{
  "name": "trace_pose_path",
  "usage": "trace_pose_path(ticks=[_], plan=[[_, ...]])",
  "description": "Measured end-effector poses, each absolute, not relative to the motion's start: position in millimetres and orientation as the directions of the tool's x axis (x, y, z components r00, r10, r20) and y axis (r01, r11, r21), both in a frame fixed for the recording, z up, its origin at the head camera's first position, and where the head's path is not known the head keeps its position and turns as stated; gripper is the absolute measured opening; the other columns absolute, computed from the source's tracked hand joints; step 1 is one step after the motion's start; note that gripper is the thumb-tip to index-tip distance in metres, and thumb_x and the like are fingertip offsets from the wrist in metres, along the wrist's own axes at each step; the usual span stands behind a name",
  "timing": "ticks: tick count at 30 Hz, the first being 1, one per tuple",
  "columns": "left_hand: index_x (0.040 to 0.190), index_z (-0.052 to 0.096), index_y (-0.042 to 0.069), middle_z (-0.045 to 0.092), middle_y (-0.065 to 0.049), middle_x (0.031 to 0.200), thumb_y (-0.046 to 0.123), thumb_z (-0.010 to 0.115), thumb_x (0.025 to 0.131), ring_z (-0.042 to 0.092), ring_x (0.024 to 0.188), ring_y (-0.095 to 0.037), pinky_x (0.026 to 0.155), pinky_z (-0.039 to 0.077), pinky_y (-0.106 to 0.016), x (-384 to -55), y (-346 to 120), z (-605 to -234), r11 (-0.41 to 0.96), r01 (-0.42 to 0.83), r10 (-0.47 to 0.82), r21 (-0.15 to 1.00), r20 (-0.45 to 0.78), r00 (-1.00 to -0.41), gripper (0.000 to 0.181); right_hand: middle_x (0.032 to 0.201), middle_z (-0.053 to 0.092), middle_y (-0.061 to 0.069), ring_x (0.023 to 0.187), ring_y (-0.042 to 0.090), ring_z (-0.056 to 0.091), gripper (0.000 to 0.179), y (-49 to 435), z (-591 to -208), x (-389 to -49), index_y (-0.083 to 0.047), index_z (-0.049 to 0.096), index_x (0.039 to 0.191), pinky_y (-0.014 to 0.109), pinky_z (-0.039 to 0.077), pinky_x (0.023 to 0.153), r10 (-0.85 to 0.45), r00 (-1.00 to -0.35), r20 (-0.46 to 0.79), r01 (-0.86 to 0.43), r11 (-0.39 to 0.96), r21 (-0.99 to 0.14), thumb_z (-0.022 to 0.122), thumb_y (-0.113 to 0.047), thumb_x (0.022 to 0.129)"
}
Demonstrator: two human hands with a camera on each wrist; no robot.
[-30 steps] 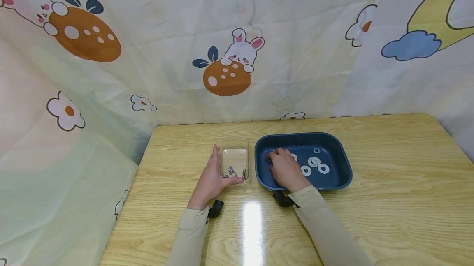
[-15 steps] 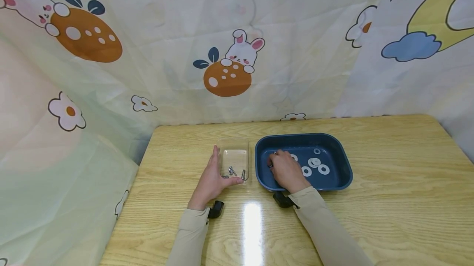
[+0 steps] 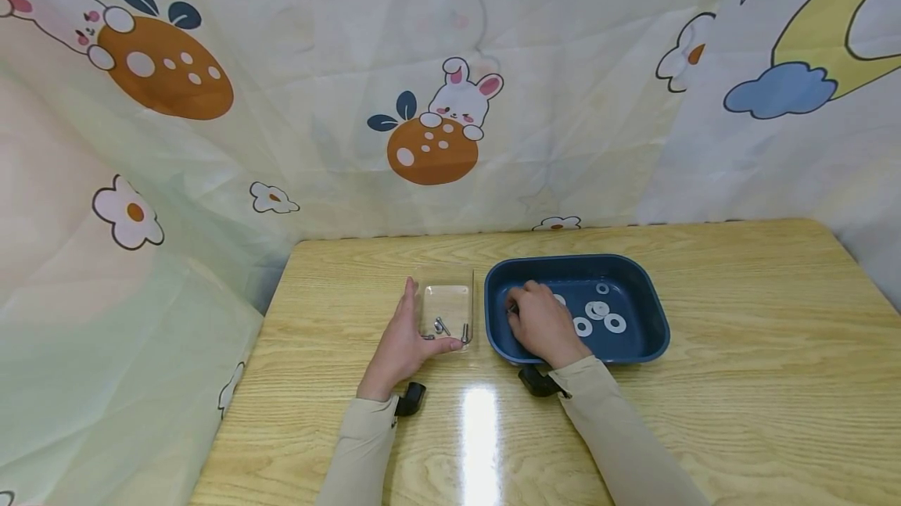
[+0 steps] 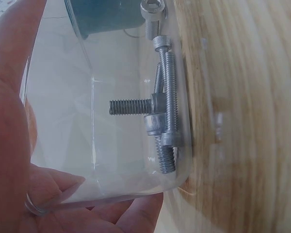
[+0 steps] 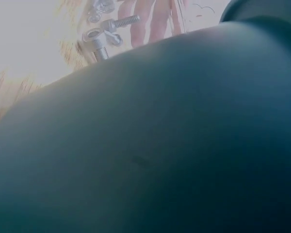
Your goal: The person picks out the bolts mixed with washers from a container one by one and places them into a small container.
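Observation:
My left hand [image 3: 397,342] holds a small clear plastic box [image 3: 450,295], its fingers along the left side and its thumb across the near side. Inside the box, metal socket-head bolts [image 4: 169,97] lie piled at the bottom; one bolt [image 3: 465,332] stands near the right corner. My right hand [image 3: 545,322] reaches into the blue tray [image 3: 577,260] at its left part with fingers bent downward. Something small and dark shows at the fingertips, too small to name. White washers [image 3: 615,322] lie to the right of that hand. In the right wrist view, the tray's wall hides the fingers.
Box and tray stand side by side on a wooden table [image 3: 746,318], with a narrow gap between them. A patterned cloth [image 3: 577,138] hangs behind the table. Black wrist cameras [image 3: 411,399] are strapped to both wrists.
My right hand's fingers have shifted slightly within the left part of the tray, and a piece of metal beyond them is now covered. The left hand and the box stay put.

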State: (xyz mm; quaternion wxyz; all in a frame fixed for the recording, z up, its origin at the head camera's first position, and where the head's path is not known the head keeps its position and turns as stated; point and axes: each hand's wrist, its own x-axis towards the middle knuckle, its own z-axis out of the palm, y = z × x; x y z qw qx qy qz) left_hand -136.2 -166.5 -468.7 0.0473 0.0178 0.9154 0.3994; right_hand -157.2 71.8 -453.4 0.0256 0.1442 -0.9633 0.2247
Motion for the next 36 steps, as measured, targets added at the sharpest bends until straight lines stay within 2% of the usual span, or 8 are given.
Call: trace_pose_path(ticks=[19, 36], plan=[[0.145, -0.014, 0.036, 0.014, 0.001, 0.153, 0.056, 0.082, 0.054, 0.020, 0.137, -0.026, 0.106, 0.026, -0.047, -135, -166, -468, 0.676, -0.020, 0.062, 0.736, -0.085, -0.994, 0.134, 0.095, 0.059, 0.005, 0.086, 0.022, 0.053, 0.010, 68, -448, -155, -0.015, 0.069, 0.093, 0.040, 0.049, 0.066, -0.239, -0.942, 0.238, -0.324, 0.837, -0.440, 0.068, -0.016, 0.083], [0.145, -0.015, 0.033, 0.015, -0.001, 0.153, 0.058, 0.081, 0.056, 0.020, 0.137, -0.027, 0.106, 0.027, -0.047, -135, -167, -468, 0.678, -0.011, 0.071, 0.735, -0.081, -0.994, 0.133, 0.097, 0.058, 0.002, 0.086, 0.017, 0.052, 0.011, 57, -439, -148, -0.016, 0.069, 0.095, 0.030, 0.047, 0.059, -0.251, -0.910, 0.331, -0.390, 0.788, -0.477, 0.067, -0.016, 0.084]])
